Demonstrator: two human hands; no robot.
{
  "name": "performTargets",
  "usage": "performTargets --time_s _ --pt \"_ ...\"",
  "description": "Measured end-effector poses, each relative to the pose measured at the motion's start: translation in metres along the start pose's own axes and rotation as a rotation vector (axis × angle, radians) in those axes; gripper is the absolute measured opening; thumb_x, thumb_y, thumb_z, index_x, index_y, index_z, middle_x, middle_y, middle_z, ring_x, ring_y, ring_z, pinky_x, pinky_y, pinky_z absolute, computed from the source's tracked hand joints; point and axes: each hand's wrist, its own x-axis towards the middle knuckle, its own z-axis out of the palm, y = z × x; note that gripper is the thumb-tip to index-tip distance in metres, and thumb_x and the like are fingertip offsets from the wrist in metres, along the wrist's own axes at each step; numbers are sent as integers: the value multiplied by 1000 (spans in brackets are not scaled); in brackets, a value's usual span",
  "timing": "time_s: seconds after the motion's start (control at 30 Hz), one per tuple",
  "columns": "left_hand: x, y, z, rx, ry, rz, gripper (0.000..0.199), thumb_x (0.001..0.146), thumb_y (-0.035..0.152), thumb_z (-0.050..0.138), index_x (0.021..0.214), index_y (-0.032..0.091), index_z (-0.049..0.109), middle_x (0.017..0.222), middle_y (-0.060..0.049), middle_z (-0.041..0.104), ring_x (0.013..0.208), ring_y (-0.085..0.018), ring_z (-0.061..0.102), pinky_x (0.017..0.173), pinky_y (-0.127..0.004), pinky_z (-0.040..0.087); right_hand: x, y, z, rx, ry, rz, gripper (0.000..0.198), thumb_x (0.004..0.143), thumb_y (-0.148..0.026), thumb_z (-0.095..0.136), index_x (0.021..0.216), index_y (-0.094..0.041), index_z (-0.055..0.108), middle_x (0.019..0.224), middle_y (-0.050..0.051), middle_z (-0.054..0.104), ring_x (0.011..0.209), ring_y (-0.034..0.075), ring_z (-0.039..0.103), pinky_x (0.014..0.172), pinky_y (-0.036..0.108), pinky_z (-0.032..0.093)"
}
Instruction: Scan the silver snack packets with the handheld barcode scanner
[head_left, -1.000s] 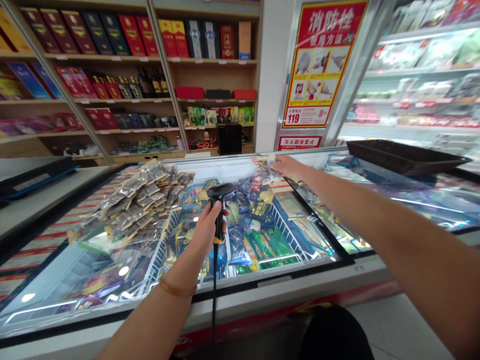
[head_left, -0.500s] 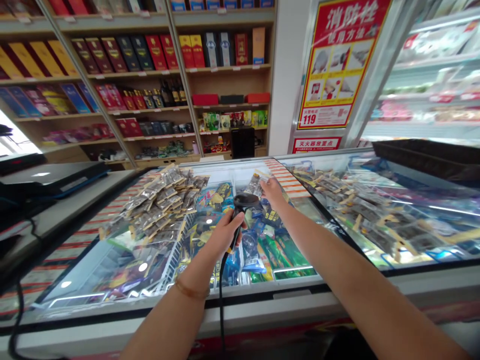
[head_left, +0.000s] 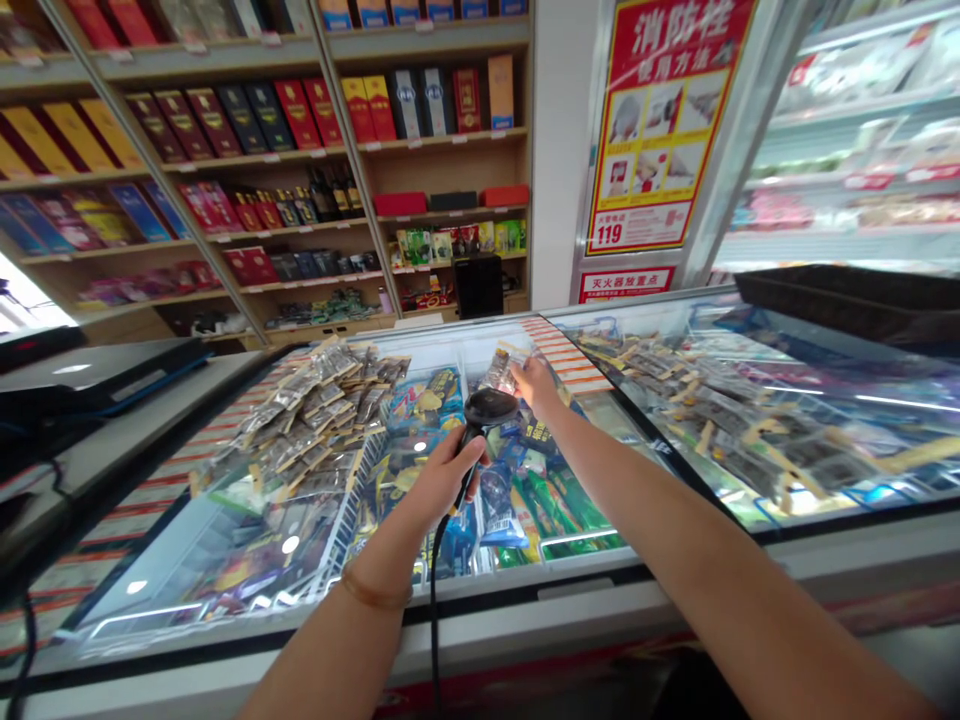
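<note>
My left hand (head_left: 451,474) is wrapped round the handle of a black corded barcode scanner (head_left: 490,405), whose head tilts away from me. Its cable (head_left: 435,610) hangs down over the front edge of the freezer. Just beyond the scanner head, my right hand (head_left: 535,384) pinches a small clear packet (head_left: 498,370) with dark contents and a pale top strip. Both hands are above the glass top of a chest freezer. To the left, a heap of similar packets (head_left: 315,405) lies on the glass.
Bagged goods (head_left: 551,500) show through the freezer glass. More packets (head_left: 690,400) lie on the right, near a dark tray (head_left: 847,305). A counter with a flat black device (head_left: 112,375) stands left. Shelves of boxes (head_left: 300,110) line the back, beside a red poster (head_left: 660,130).
The view has shifted slightly. A reddish light now shows on the packet in my right hand, which has tilted a little. Both hands keep their hold.
</note>
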Motion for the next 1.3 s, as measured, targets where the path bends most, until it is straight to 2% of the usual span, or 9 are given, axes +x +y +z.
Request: performTargets --time_s 0.17,0.27,0.47,0.63,0.77,0.93,1.13,1.23,1.3 --pt "1 -3 0 -3 -6 14 48 76 63 70 88 20 52 76 3 61 40 -6 48 38 -22 37 -5 -8 -2 -46 13 39 30 87 -48 55 101 -21 55 80 2 65 71 20 67 61 31 58" --pt "2 -4 3 -39 53 31 51 73 65 71 85 20 51 74 3 60 38 -6 47 37 -22 35 -8 -12 -1 -160 57 18 28 92 -46 51 107 -22 54 82 4 67 63 20 65 56 32 57" --pt "-7 17 0 -183 378 15 56 67 70 72 85 21 49 70 4 60 37 -7 47 35 -22 36 -3 -9 2 -185 34 83 27 97 -40 48 116 -22 51 79 3 68 51 18 65 49 30 53" --pt "-30 45 -46 -283 621 95 49 73 62 72 88 21 51 70 4 62 39 -7 48 37 -22 37 3 -33 15 24 -131 339 21 88 -31 68 102 -20 57 80 4 71 61 18 70 62 33 61" --pt "-50 55 -100 -346 856 156 39 79 54 68 86 21 49 69 5 61 39 -7 49 38 -21 38 2 -71 61 184 -367 324 18 86 -22 72 101 -19 62 84 5 74 69 17 73 73 34 63" --pt "-78 59 -152 -395 1047 188 32 84 49 63 86 20 50 67 4 60 40 -8 49 40 -21 39 1 -119 157 105 -592 225 28 76 -17 80 100 -18 66 84 3 74 65 16 72 70 33 63" --pt "-104 58 -184 -379 1159 184 27 86 45 61 86 20 50 67 4 59 40 -9 49 38 -22 38 2 -150 254 -127 -570 23 32 76 -24 82 106 -19 71 74 1 70 63 20 71 56 26 56" --pt "-106 55 -188 -384 1155 179 28 86 46 61 85 20 50 69 3 59 40 -9 49 37 -22 38 2 -148 277 -156 -482 54 32 79 -19 77 111 -16 70 74 3 69 64 19 71 57 27 56" --pt "-103 52 -186 -380 1136 174 30 85 48 62 87 20 51 70 3 61 41 -9 50 38 -22 38 2 -141 279 -155 -444 88 36 80 -16 74 115 -15 68 82 5 71 63 18 70 58 28 57"
